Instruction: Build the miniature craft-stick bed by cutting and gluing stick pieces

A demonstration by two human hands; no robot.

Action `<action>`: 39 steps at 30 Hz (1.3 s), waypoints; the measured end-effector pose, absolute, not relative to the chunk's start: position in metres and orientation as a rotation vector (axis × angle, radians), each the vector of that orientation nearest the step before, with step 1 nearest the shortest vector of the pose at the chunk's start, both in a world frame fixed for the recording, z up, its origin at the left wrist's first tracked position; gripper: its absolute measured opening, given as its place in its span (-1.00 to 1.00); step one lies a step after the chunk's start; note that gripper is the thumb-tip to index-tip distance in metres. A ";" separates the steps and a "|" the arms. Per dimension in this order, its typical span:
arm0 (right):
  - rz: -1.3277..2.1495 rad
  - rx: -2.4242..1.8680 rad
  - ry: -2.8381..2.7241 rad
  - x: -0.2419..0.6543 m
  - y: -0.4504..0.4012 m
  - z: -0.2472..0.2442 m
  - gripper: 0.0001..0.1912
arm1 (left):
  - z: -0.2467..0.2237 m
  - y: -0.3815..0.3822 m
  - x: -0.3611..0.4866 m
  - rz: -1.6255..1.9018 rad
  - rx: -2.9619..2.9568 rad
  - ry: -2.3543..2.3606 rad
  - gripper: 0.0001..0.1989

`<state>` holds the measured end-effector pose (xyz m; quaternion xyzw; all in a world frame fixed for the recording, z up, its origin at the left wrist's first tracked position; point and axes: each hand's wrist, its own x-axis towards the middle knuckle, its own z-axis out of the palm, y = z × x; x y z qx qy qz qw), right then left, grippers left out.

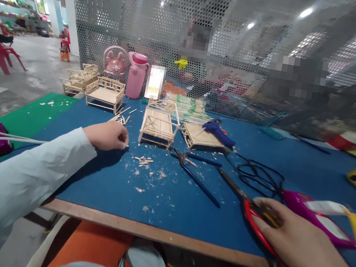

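Pale sleeves (pixel 18 189) lead in. Right hand (pixel 296 240) clamps around red-handled scissors (pixel 254 219), tips beside blue-handled pliers (pixel 199 182); left hand (pixel 109 135), fingers curled together, contents unclear, is near loose sticks (pixel 144 161). Beyond stand a small bamboo bench (pixel 159 125) and pink bottle (pixel 135 80).

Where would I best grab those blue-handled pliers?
Probably by both blue handles, coming from the near right. The pliers lie with their head toward the back left, while the handles spread apart toward the right, so a hand could close around them. Mind the tip of the scissors, close to the farther handle's end.
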<state>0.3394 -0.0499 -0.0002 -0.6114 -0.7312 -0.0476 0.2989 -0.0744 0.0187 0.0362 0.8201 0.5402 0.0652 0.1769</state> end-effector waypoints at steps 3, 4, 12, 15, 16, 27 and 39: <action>-0.223 -1.724 -2.179 0.344 -0.033 -0.004 -0.77 | 0.036 0.015 -0.069 0.384 2.272 1.434 -0.84; -0.242 -1.721 -2.263 0.344 -0.029 -0.003 -0.74 | 0.034 0.013 -0.065 0.466 2.236 1.382 -0.84; -0.249 -1.511 -2.214 0.258 -0.057 0.044 -0.69 | 0.015 -0.008 -0.018 0.949 1.780 1.118 -0.87; 0.193 -1.315 -2.228 0.206 -0.042 0.054 -0.72 | 0.014 -0.009 -0.003 1.115 1.707 1.053 -0.90; 0.284 -1.265 -2.190 0.193 -0.032 0.055 -0.73 | 0.014 -0.008 0.001 1.165 1.718 1.021 -0.91; 0.541 -0.946 -2.321 0.170 0.026 0.061 -0.84 | 0.001 0.005 -0.002 1.418 1.889 0.985 -0.86; -0.189 -1.010 -2.241 0.165 0.044 0.017 -0.74 | -0.008 0.047 -0.014 1.586 1.480 1.138 -0.39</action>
